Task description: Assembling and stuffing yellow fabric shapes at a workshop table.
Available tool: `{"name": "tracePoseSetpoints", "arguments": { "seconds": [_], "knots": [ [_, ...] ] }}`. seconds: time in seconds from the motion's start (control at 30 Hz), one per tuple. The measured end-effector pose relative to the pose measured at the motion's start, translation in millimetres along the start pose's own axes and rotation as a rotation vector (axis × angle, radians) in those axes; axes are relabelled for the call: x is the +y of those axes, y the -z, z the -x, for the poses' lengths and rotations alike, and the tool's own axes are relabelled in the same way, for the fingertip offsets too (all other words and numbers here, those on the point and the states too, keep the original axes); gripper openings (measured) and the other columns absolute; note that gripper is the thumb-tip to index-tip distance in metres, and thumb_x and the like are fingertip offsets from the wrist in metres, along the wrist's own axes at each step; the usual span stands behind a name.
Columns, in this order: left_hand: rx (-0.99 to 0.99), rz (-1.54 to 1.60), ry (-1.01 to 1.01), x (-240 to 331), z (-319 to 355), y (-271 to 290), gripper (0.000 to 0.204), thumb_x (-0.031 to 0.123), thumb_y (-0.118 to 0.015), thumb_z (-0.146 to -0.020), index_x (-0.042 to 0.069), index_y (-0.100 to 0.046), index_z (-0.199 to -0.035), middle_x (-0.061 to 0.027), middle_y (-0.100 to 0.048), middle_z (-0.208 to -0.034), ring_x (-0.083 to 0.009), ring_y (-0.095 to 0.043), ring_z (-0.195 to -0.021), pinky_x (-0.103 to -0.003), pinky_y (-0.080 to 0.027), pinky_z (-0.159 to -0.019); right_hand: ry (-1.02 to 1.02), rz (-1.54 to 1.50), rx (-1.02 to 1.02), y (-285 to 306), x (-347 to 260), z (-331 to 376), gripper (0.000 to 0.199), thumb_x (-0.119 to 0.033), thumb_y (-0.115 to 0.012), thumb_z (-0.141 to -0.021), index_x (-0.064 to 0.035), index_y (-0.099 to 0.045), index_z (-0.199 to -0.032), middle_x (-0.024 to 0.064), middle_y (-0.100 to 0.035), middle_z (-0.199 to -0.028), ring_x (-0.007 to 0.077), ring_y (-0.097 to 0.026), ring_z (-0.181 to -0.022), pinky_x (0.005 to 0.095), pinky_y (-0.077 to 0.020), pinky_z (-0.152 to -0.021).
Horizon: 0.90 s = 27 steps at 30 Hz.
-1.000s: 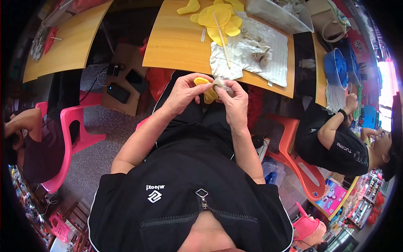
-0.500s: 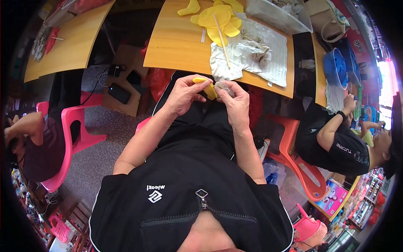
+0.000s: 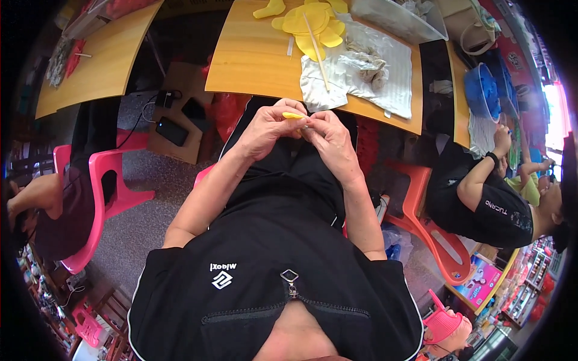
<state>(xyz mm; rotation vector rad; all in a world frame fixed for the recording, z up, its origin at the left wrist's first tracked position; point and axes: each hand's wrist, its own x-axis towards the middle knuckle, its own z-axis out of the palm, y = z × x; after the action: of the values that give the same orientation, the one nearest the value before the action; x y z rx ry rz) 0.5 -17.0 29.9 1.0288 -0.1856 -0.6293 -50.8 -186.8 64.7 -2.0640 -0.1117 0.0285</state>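
Note:
Above my lap, just off the table's front edge, my left hand (image 3: 270, 131) pinches a small yellow fabric piece (image 3: 292, 115) between thumb and fingers. Its end shows above the thumb; the rest is hidden in the hand. My right hand (image 3: 335, 143) is closed, its fingertips meeting the left hand's at the yellow piece. What lies between the right fingertips is mostly covered. On the table lie flat yellow fabric shapes (image 3: 298, 23) with a thin wooden stick (image 3: 315, 42) across them. Beside them, a greyish wad of stuffing (image 3: 374, 67) rests on a white cloth (image 3: 394, 90).
The wooden table (image 3: 241, 66) is straight ahead, with a clear plastic bin (image 3: 421, 30) at its far right. A seated co-worker (image 3: 481, 192) is at right by an orange chair (image 3: 415, 198); another person (image 3: 66, 204) sits left on a pink chair (image 3: 96, 198). Phones (image 3: 171, 132) lie on a cardboard box.
My hands have drawn together and the right fingers have closed in at the yellow piece. The whitish tuft that showed in my right fingers is now mostly out of sight.

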Motion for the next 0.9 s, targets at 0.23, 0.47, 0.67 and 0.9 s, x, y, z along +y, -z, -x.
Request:
{"name": "tracePoseSetpoints", "arguments": {
  "seconds": [0.23, 0.47, 0.67, 0.9],
  "knots": [
    [0.090, 0.167, 0.060, 1, 1, -6, 0.024, 0.012, -0.064, -0.089, 0.001, -0.062, -0.110, -0.0058, -0.063, -0.104, -0.0126, -0.063, -0.087, -0.027, -0.055, -0.076, -0.143, -0.456, 0.123, -10, 15, 8, 0.016, -0.004, -0.060, -0.089, 0.0024, -0.066, -0.103, 0.0014, -0.054, -0.096, 0.0073, -0.053, -0.081, 0.0209, -0.0445, -0.069],
    [0.178, 0.152, 0.149, -9, -1, -7, 0.020, 0.015, -0.061, -0.091, 0.001, -0.064, -0.106, -0.0055, -0.066, -0.097, -0.0128, -0.064, -0.086, -0.028, -0.058, -0.070, -0.128, -0.599, 0.085, -2, 30, 9, 0.017, -0.002, -0.060, -0.089, 0.0005, -0.067, -0.104, 0.0002, -0.053, -0.098, 0.0061, -0.053, -0.082, 0.0191, -0.0430, -0.068],
    [0.205, 0.092, 0.151, -7, 5, -13, 0.019, 0.017, -0.062, -0.091, 0.003, -0.066, -0.103, -0.0035, -0.066, -0.095, -0.0111, -0.063, -0.084, -0.028, -0.058, -0.069, -0.255, -0.494, 0.211, -7, 23, 5, 0.011, -0.005, -0.066, -0.085, 0.0014, -0.065, -0.093, -0.0026, -0.059, -0.078, 0.0051, -0.053, -0.067, 0.0195, -0.0440, -0.061],
    [0.246, -0.038, 0.122, -11, 13, -28, 0.020, 0.019, -0.063, -0.090, 0.003, -0.067, -0.100, -0.0022, -0.065, -0.091, -0.0099, -0.063, -0.081, -0.024, -0.055, -0.066, -0.004, -0.026, 0.272, -11, 34, 6, 0.013, -0.004, -0.069, -0.076, -0.0005, -0.057, -0.081, -0.0003, -0.055, -0.067, 0.0061, -0.050, -0.064, 0.0233, -0.0444, -0.060]
  ]
}}
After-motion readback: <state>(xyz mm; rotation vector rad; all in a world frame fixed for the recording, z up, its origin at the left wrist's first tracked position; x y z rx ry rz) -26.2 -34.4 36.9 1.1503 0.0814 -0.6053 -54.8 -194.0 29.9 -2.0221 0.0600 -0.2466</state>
